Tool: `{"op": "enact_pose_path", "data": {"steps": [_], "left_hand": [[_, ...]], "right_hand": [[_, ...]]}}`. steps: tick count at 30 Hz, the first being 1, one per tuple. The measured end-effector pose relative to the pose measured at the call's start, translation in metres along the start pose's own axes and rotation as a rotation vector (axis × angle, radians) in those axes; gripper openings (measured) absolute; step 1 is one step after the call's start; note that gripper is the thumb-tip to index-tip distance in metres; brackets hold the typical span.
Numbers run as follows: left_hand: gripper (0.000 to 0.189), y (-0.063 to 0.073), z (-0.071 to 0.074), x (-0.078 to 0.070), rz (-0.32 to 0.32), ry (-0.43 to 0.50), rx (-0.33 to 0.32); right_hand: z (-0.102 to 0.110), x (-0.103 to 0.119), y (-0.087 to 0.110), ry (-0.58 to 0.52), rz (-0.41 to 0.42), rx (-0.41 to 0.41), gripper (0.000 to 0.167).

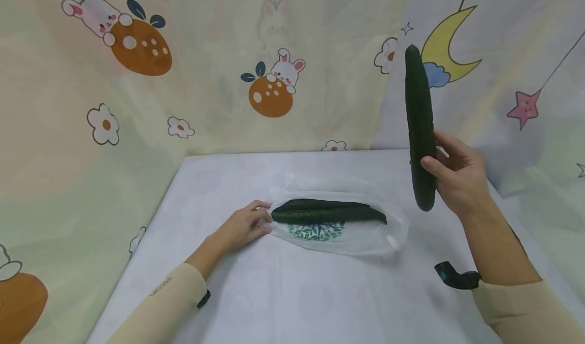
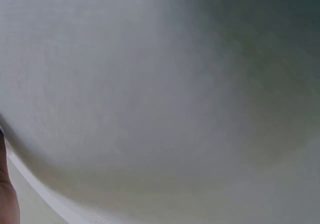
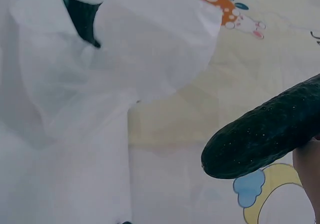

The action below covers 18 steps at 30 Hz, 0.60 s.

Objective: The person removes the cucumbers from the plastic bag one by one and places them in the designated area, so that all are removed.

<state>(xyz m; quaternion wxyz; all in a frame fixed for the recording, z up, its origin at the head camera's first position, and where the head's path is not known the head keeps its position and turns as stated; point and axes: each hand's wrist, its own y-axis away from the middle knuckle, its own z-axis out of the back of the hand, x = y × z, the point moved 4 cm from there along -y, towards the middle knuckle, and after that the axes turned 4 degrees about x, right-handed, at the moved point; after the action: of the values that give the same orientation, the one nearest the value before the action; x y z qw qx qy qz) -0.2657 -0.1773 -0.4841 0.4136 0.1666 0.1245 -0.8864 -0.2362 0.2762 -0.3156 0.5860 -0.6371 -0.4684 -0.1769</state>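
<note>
My right hand (image 1: 461, 176) grips a long dark green cucumber (image 1: 419, 125) near its lower half, holding it almost upright above the table's right side. In the right wrist view the rounded end of that cucumber (image 3: 250, 139) shows, with a bit of finger (image 3: 306, 176) beside it. Two more cucumbers (image 1: 326, 212) lie side by side on a thin white plastic bag (image 1: 365, 245) printed with a green leafy tree. At the bag's left end, my left hand (image 1: 244, 225) holds its edge with bent fingers. Blurred pale plastic (image 2: 125, 93) fills most of the left wrist view.
A white cloth covers the table (image 1: 292, 293). Behind and at the sides hang pale curtains (image 1: 219, 54) with cartoon rabbits, flowers, a moon and a star. Dark wrist straps (image 1: 457, 277) show near both cuffs.
</note>
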Motion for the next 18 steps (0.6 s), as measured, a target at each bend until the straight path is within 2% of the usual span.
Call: {"op": "enact_pose_path", "data": {"steps": [4,10,14,18], "left_hand": [[0.014,0.0,-0.001,0.001,0.005,0.003,0.007],[0.01,0.003,-0.001,0.003,0.0,-0.021,-0.006],[0.013,0.004,-0.002,0.003,0.013,-0.001,0.013],[0.013,0.001,-0.002,0.0,0.002,0.005,0.004]], "right_hand": [[0.013,-0.002,0.008,0.071,-0.042,-0.046,0.054],[0.033,-0.011,0.02,0.25,-0.132,-0.092,0.053],[0.046,-0.017,0.03,0.323,-0.182,-0.109,0.053],[0.059,-0.019,0.039,0.445,-0.234,-0.148,0.053]]}}
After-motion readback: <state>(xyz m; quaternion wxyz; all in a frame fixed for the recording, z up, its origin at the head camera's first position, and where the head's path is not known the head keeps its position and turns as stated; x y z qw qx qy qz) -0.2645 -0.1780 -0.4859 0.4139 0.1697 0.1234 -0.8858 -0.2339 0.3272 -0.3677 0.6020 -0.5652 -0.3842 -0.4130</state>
